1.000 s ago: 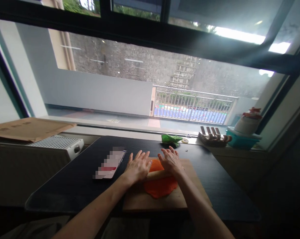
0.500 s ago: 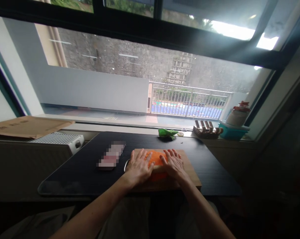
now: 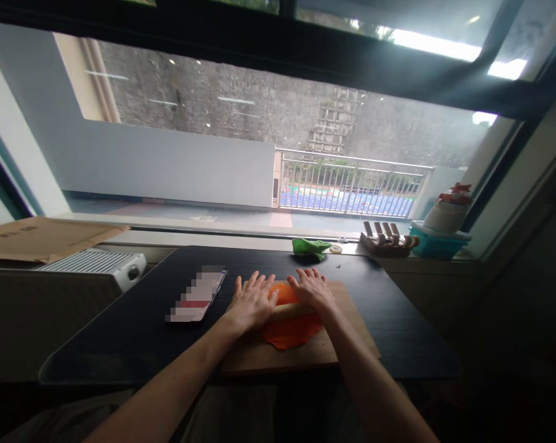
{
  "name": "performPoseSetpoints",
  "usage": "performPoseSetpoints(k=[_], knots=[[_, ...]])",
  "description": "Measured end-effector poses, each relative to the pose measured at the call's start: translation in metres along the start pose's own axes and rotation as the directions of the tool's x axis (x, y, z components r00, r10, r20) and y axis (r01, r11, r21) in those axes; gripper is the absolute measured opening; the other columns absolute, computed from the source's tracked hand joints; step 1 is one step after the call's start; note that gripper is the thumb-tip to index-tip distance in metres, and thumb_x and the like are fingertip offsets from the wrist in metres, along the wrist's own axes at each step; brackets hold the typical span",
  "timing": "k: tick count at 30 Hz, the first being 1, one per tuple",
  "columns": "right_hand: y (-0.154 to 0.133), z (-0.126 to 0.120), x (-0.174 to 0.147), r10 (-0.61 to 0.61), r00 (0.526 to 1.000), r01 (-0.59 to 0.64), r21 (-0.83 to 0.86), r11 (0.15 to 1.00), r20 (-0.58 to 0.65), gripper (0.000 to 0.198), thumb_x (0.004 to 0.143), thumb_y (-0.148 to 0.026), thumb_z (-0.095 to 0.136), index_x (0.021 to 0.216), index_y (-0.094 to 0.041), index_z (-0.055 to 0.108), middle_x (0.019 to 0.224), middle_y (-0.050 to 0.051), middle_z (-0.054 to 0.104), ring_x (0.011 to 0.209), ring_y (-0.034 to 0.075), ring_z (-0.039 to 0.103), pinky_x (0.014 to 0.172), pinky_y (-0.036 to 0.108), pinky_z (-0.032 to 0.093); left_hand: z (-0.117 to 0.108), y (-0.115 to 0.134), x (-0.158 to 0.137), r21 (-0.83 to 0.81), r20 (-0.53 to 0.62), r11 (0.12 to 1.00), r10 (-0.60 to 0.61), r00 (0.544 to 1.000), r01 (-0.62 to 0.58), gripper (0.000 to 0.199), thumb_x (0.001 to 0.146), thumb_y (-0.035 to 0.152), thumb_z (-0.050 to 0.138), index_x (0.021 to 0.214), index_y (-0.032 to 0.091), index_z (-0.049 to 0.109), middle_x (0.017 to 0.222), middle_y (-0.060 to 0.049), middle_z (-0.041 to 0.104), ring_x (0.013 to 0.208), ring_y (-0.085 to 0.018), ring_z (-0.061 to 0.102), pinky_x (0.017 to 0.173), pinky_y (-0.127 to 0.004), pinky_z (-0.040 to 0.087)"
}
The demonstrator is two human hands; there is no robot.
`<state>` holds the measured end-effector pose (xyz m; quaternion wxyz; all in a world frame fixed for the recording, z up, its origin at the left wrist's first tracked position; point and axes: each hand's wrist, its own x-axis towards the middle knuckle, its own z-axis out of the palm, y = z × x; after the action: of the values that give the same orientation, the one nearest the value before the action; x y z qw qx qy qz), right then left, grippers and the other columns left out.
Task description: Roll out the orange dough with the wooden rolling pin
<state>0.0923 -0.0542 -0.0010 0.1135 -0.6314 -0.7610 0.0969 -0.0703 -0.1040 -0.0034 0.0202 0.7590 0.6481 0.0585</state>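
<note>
An orange sheet of dough or clay (image 3: 293,332) lies flat on a wooden board (image 3: 352,329). Across it rests a pale wooden rolling pin (image 3: 287,312). The palm of my left hand (image 3: 254,300) presses on the pin's left end, fingers stretched forward and spread. On the right end lies my right hand (image 3: 312,289), also with its fingers extended. Both ends of the pin are hidden beneath my hands. Orange material shows on the far and near sides of the pin.
The board sits on a dark table (image 3: 135,344). A phone (image 3: 197,298) with a blurred screen lies left of it. Toward the window are a green cloth (image 3: 310,248), a dark rack (image 3: 386,240), a teal container (image 3: 437,240) and a white radiator (image 3: 93,264) with a brown envelope (image 3: 42,237).
My hands and the rolling pin have moved away from me over the board, and more of the orange sheet shows on the near side. The camera view has shifted slightly.
</note>
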Motion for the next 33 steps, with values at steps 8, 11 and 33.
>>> performPoseSetpoints(k=[8,11,33], knots=[[0.006,0.001,-0.056,0.035,0.998,-0.035,0.003,0.999,-0.060,0.059,0.093,-0.056,0.021,0.135,-0.021,0.044,0.144,0.009,0.038,0.136,0.025,0.022,0.109,0.045,0.014,-0.003,0.019,-0.040,0.023,-0.039,0.998,0.058,0.998,-0.057,0.057,0.093,0.043,0.025,0.143,0.017,0.033,0.149,-0.009,0.032,0.140,-0.028,0.016,0.111,-0.058,0.005],[0.007,0.005,-0.078,0.049,0.988,-0.052,-0.020,0.998,-0.145,0.056,0.093,-0.053,0.024,0.134,-0.022,0.045,0.143,0.007,0.040,0.137,0.024,0.022,0.110,0.043,0.012,0.000,0.023,-0.056,0.044,-0.124,0.991,0.128,0.984,-0.123,0.056,0.093,0.044,0.026,0.141,0.018,0.037,0.147,-0.009,0.036,0.140,-0.028,0.018,0.111,-0.057,0.003],[0.001,-0.001,0.008,0.180,0.973,-0.180,0.013,0.984,-0.145,0.049,0.093,-0.043,0.029,0.130,-0.017,0.049,0.137,0.013,0.045,0.134,0.029,0.027,0.105,0.049,0.019,0.008,-0.007,0.056,-0.121,-0.030,0.986,-0.122,0.992,0.117,0.058,0.093,0.043,0.019,0.143,0.016,0.029,0.144,-0.008,0.041,0.139,-0.029,0.020,0.108,-0.062,0.013]])
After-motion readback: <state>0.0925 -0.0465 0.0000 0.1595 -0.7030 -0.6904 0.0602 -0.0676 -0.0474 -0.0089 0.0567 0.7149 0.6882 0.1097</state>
